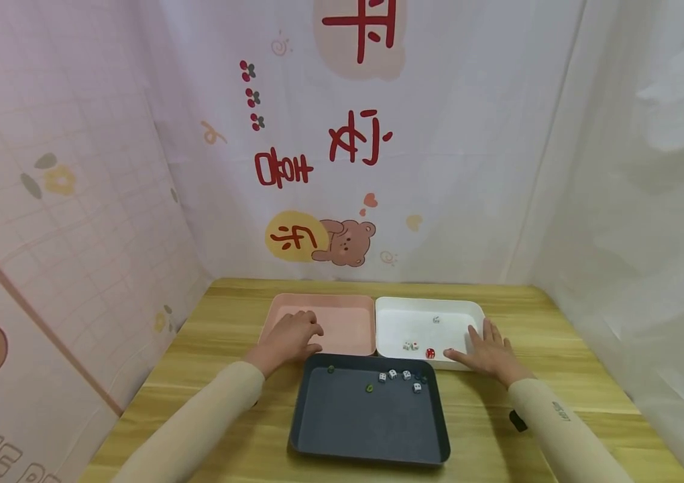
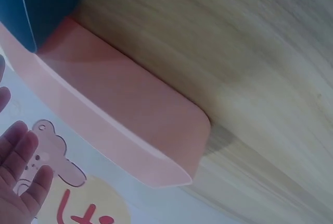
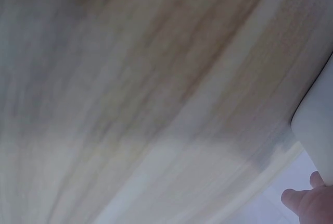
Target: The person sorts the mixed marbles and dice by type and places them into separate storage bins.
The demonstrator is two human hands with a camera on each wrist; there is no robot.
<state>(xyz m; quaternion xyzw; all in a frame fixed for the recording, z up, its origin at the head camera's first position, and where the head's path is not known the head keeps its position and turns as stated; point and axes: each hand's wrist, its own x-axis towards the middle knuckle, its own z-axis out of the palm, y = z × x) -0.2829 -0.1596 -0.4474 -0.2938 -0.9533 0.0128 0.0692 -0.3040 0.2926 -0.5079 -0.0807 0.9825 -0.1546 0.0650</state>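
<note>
Dice [image 1: 393, 374] only from head, pink tray's outer wall [image 2: 130, 88] from left wrist

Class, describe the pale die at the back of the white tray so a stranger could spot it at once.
On the wooden table, find the white tray, right of the pink tray. Look in its far half for a small, pale die. It lies alone there, while the other visible dice in that tray sit nearer the dark tray.
</note>
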